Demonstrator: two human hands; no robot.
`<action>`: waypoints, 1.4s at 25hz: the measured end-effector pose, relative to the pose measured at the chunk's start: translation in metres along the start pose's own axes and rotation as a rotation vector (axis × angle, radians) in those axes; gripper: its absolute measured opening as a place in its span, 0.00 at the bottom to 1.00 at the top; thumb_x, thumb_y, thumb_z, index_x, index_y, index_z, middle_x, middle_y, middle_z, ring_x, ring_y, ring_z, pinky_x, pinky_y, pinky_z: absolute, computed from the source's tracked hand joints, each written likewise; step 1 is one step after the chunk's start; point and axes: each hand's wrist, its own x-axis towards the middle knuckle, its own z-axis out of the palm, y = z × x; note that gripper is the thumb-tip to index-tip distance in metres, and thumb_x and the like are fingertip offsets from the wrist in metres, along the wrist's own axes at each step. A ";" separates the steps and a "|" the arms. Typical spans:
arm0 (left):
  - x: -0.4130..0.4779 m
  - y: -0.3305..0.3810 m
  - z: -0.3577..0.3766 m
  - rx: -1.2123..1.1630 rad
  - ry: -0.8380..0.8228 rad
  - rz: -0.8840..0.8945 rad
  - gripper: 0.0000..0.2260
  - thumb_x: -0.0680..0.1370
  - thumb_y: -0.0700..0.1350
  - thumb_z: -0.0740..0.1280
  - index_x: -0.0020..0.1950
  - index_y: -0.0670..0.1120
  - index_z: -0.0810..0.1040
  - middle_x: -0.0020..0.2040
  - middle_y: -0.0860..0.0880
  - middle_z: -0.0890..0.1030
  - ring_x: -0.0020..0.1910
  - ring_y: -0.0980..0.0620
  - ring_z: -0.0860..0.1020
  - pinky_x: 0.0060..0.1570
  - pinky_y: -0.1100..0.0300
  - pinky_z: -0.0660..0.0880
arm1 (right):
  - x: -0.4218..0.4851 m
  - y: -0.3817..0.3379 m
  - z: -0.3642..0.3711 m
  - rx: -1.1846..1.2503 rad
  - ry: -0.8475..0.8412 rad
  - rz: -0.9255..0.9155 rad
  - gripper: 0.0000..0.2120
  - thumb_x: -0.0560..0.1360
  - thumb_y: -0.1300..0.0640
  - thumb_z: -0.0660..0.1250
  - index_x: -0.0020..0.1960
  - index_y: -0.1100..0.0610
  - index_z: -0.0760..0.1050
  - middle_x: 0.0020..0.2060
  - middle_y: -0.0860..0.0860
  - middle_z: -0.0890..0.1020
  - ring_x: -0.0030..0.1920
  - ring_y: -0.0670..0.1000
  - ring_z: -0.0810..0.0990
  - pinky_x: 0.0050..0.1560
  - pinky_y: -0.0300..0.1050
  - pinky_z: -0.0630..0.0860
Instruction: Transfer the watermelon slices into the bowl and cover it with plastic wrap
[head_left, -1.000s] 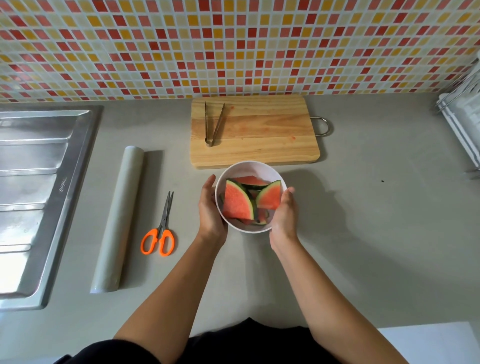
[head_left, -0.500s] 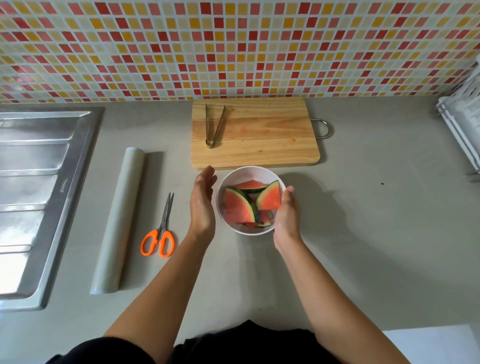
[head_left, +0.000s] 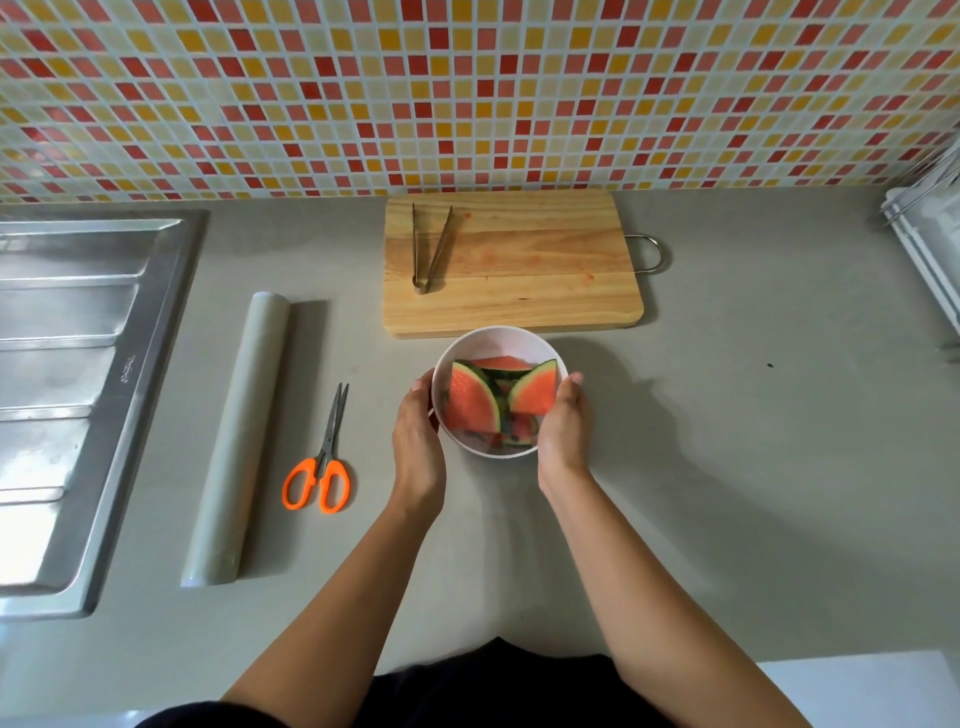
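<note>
**Both hands on the bowl, slices inside, not yet covered**

- bowl: white, round, on the near side of the cutting board, its far rim just beside the board's front edge. Can't tell if it sits on the counter or is lifted slightly
- watermelon slices: all in the bowl. Two wedges stand upright with the red flesh facing the camera and green rind on the outer curves, a third lies behind them, and small bits sit at the bottom
- left hand: wrapped round the bowl's left wall, thumb up at the rim. The fingers are curled under the side and mostly hidden, so it is grasping the bowl
- right hand: same on the right wall, thumb tip at the rim beside the right wedge, grasping the bowl
- plastic wrap roll: lies flat on the counter left of the hands, running near to far, untouched, between the scissors and the sink
- scissors: orange handles towards the person, blades closed and pointing away, between the roll and the left hand
- tongs: metal, on the left part of the board, arms spread towards the wall. Faint red juice marks on the wood
- steel sink drainboard: far left
- backsplash: mosaic tile in red, orange and yellow
- dish rack: at the right edge, partly cut off
</note>
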 end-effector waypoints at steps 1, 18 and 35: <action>0.001 -0.001 0.000 0.000 -0.008 0.002 0.20 0.82 0.50 0.47 0.63 0.49 0.76 0.59 0.48 0.79 0.60 0.53 0.76 0.61 0.56 0.72 | 0.002 0.000 0.000 -0.042 0.021 -0.047 0.17 0.81 0.47 0.47 0.52 0.54 0.71 0.57 0.55 0.76 0.53 0.53 0.75 0.57 0.49 0.72; 0.005 0.011 -0.050 0.463 -0.193 0.002 0.18 0.73 0.37 0.62 0.60 0.49 0.80 0.52 0.49 0.84 0.47 0.51 0.83 0.54 0.52 0.78 | 0.028 0.005 -0.081 -0.726 -0.625 -0.712 0.47 0.55 0.40 0.79 0.69 0.44 0.63 0.62 0.38 0.73 0.62 0.36 0.70 0.60 0.27 0.65; 0.027 0.022 -0.027 0.540 -0.208 0.070 0.22 0.73 0.34 0.61 0.66 0.48 0.75 0.59 0.51 0.80 0.47 0.57 0.82 0.52 0.61 0.76 | 0.041 -0.015 -0.070 -0.579 -0.550 -0.648 0.39 0.59 0.47 0.79 0.66 0.43 0.67 0.55 0.35 0.77 0.57 0.37 0.73 0.52 0.27 0.68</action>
